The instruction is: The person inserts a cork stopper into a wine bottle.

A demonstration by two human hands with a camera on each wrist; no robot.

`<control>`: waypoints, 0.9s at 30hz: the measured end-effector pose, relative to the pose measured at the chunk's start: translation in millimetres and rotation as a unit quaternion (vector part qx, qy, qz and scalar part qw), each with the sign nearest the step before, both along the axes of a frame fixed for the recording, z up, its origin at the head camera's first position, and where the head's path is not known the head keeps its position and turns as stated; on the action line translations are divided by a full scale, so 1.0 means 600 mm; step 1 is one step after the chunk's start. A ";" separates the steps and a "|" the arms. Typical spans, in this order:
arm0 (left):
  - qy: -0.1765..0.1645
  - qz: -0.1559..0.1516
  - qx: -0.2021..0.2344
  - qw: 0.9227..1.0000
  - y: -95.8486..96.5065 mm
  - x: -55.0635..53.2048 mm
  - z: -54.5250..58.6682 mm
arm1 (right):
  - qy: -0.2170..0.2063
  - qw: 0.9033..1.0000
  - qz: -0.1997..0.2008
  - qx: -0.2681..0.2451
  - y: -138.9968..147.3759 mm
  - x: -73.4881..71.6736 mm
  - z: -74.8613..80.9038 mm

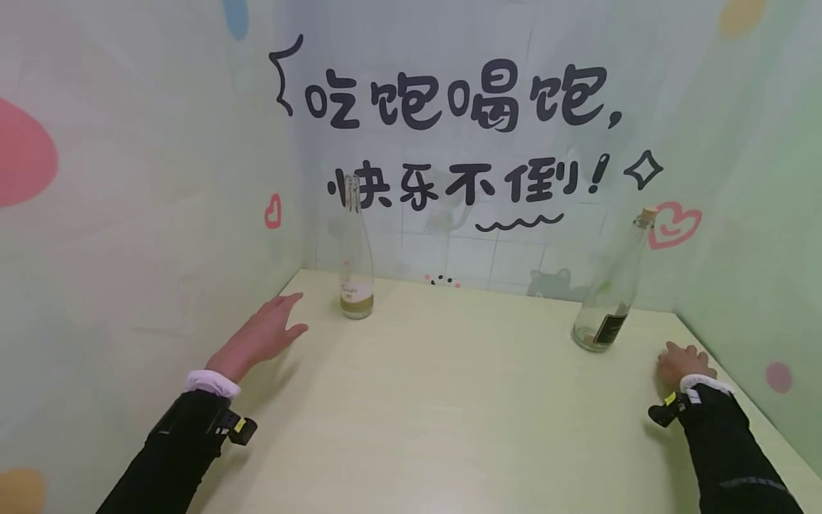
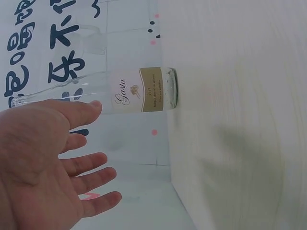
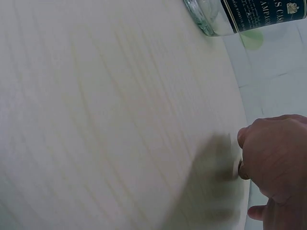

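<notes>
My left hand [image 1: 262,334] reaches forward above the table's left side, its fingers extended and thumb apart, holding nothing. Just beyond it stands a clear glass bottle [image 1: 356,264], upright, with an open neck. Its white and gold label [image 2: 152,89] faces my palm in the left wrist view. At the right, my right hand [image 1: 684,363] hovers low by the table edge, palm down with loosely bent fingers; no object shows in it. Ahead and to its left, another clear bottle [image 1: 606,293] stands with a cork [image 1: 647,214] in its mouth and a dark label [image 3: 261,12].
The pale wooden table [image 1: 449,400] runs back to a printed backdrop [image 1: 449,243] with large dark characters. Fabric walls close in the left [image 1: 160,214] and right [image 1: 758,285] sides.
</notes>
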State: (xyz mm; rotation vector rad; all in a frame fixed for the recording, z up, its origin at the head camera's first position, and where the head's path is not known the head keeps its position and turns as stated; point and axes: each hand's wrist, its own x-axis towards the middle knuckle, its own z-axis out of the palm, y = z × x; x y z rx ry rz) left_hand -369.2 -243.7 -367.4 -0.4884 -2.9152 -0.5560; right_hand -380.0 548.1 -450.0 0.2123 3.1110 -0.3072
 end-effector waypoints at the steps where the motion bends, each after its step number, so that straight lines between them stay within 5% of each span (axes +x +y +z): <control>1: 0.002 0.001 0.000 1.000 0.001 -0.001 0.001 | -0.001 1.000 0.004 0.002 -0.001 0.000 -0.003; 11: 0.009 -0.002 -0.002 1.000 0.010 -0.015 0.001 | -0.005 1.000 -0.009 0.018 0.000 -0.006 -0.008; 19: 0.003 0.002 -0.004 1.000 0.010 -0.022 0.005 | 0.108 0.993 -0.029 0.039 -0.006 -0.003 -0.012; 27: 0.011 -0.003 0.012 1.000 0.030 -0.069 0.018 | 0.164 0.985 -0.043 0.023 -0.022 0.006 0.010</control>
